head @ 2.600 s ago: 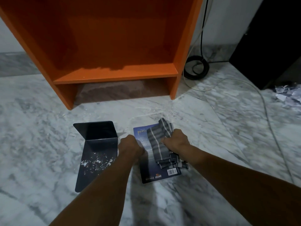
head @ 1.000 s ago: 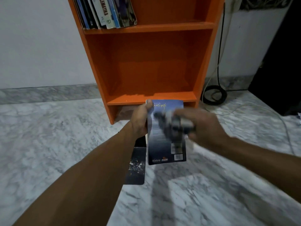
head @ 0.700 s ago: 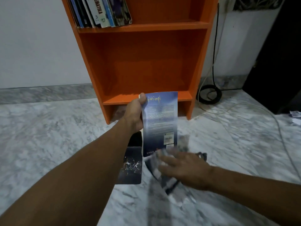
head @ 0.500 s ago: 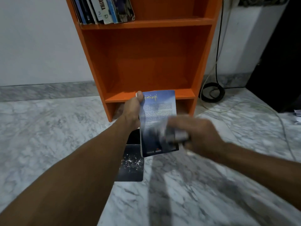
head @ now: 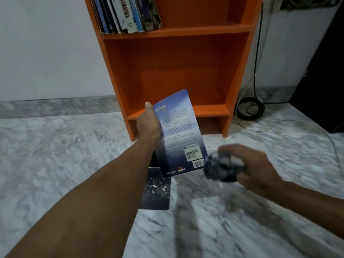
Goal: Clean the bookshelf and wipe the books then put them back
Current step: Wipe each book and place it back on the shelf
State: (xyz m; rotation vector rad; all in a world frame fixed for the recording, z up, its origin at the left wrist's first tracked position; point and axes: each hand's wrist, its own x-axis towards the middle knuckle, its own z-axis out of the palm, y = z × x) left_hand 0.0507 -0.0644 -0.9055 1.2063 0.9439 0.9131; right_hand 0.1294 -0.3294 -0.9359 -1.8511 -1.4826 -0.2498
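My left hand [head: 148, 124] grips a blue paperback book [head: 178, 131] by its left edge and holds it up, back cover toward me, in front of the orange bookshelf [head: 240, 75]. My right hand [head: 249, 164] holds a bunched grey striped cloth [head: 221, 168] just off the book's lower right corner; the hand is blurred. Several books [head: 126, 13] lean on the upper shelf at the left. The lower shelf holds nothing.
A dark metal bookend [head: 156, 192] with white specks lies on the marble floor [head: 55, 164] under the book. Coiled black cable [head: 250, 108] and loose wires lie right of the shelf. A dark cabinet [head: 323, 81] stands at far right.
The book came off the floor and is held up before the shelf. My right hand has stroked the cloth up and down the cover and now sits off its lower right corner.
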